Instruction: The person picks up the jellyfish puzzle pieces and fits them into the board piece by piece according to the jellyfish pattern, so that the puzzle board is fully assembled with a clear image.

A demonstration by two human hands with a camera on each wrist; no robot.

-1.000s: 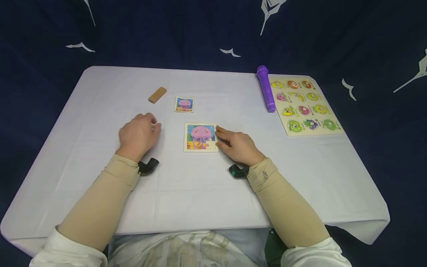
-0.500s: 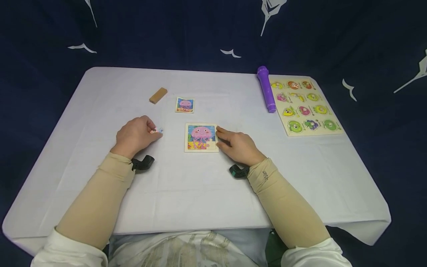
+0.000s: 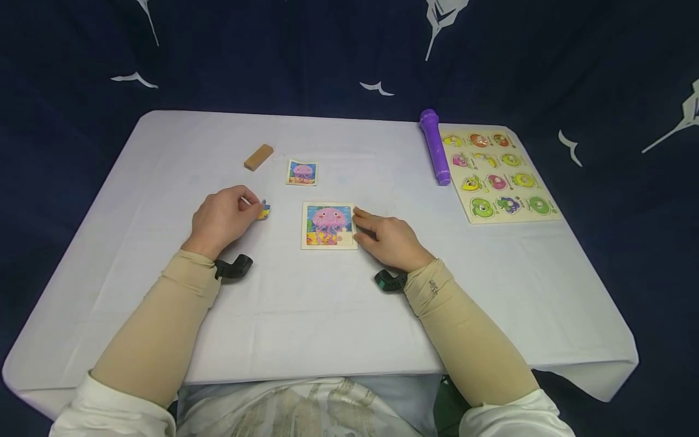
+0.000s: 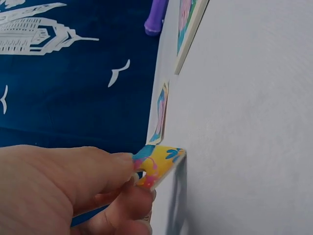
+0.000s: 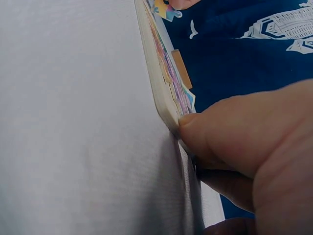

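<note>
My left hand [image 3: 222,220] pinches a small jigsaw piece [image 4: 164,164] between thumb and fingers, above the table. Yellow, blue and pink print covers the piece, and a curved notch shows beside the fingertips. To its right lies a square jigsaw board [image 3: 329,220] with a pink octopus picture. At the board's lower right corner, a bare cream patch shows. My right hand [image 3: 390,238] rests against the board's right edge, with fairly straight fingers and the thumb [image 5: 195,129] touching the rim. Behind the board is a small octopus picture card [image 3: 302,173].
A tan wooden block [image 3: 258,157] lies at the back left. On the right, a purple microphone [image 3: 435,147] rests along the left edge of a fruit picture board [image 3: 502,176]. White cloth [image 3: 306,328] covers the table, with a dark blue curtain [image 3: 284,54] behind.
The jigsaw piece has come into view at my left fingertips and turned so its yellow and blue print shows. My left hand has shifted slightly. The right hand and board stay put.
</note>
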